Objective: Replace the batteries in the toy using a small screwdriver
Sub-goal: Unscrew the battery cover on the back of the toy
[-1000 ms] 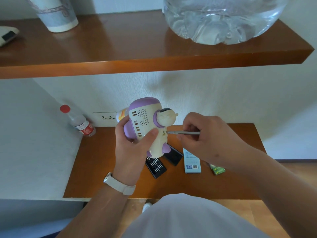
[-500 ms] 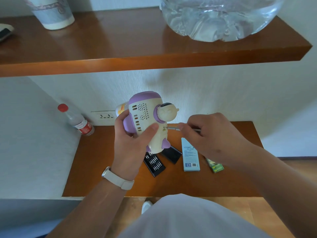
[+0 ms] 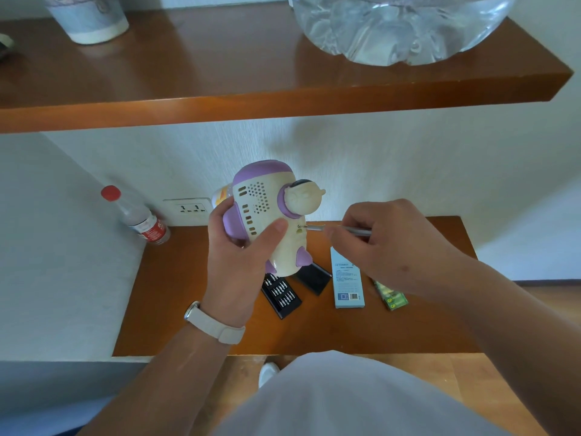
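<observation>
**Screwdriver tip seated in the toy's screw hole**

The cream and purple plastic toy [image 3: 268, 215], with a speaker grille on its back and a small round-headed figure on its side, is held upright in the air above the brown wooden lower shelf [image 3: 195, 297]. The left hand [image 3: 239, 259] is wrapped around it from the left, thumb pressed on the cream panel below the grille, fingers behind the purple side. A white wristband [image 3: 217, 325] sits on that wrist.

The thin silver metal screwdriver [image 3: 339, 229] lies almost level, its tip in a small recessed hole on the toy's right edge, just under the figure. The right hand [image 3: 393, 247] is pinched shut on the shaft, fingertips near the middle of it. Half a second ago those fingertips sat closer to the toy, with only a short length of shaft showing; now more bare shaft shows between fingers and hole. The toy's pose is much the same.

On the shelf below the toy lie an open black case of screwdriver bits [image 3: 281, 294] and its black lid [image 3: 314, 278] just beside it. To the right is a pale blue flat box [image 3: 347, 284], then a green pack of batteries [image 3: 391, 297], partly under the right forearm. A clear plastic bottle with a red cap [image 3: 138, 217] leans at the shelf's back left, near a white wall socket [image 3: 188, 209].
</observation>
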Tool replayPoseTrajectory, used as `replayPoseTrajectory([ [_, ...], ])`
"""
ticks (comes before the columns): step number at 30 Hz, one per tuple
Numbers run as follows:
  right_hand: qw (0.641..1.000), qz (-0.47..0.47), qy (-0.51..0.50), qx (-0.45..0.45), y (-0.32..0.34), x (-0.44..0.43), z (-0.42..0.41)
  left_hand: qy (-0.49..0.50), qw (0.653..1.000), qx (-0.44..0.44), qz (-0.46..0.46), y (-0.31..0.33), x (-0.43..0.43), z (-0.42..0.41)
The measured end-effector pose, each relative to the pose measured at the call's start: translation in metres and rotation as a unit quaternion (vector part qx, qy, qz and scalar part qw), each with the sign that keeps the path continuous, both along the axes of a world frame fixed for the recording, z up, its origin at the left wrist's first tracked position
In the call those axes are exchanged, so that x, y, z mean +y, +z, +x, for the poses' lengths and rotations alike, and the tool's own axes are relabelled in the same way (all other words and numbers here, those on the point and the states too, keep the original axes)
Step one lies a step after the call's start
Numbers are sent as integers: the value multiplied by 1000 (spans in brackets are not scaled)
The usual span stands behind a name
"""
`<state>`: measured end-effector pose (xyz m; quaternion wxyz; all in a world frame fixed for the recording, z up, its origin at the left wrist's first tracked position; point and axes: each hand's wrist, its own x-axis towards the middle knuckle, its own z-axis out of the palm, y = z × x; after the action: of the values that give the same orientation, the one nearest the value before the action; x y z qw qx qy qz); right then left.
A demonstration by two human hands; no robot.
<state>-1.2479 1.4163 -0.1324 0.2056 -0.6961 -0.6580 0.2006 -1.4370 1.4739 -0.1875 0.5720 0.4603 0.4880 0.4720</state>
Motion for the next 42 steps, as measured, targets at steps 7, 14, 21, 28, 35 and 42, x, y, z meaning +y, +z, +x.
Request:
replayPoseTrajectory([
  [7,1000,14,-3,6,-3,1,-1,-10,1000,2,10,3,-2,-1],
  [14,1000,20,-1,18,0,-1,-3,-14,1000,14,13,2,-2,-3],
  [21,999,37,2,-4,-6,-1,-6,-14,999,23,26,-5,2,-6],
  [28,998,45,-3,-32,-13,0,-6,-23,999,20,23,-4,4,-5],
  [35,999,36,1,3,-8,-1,-7,-37,999,9,17,-5,6,-5],
  [42,1000,5,-19,7,-7,-1,-10,-37,999,3,17,-7,8,-5],
])
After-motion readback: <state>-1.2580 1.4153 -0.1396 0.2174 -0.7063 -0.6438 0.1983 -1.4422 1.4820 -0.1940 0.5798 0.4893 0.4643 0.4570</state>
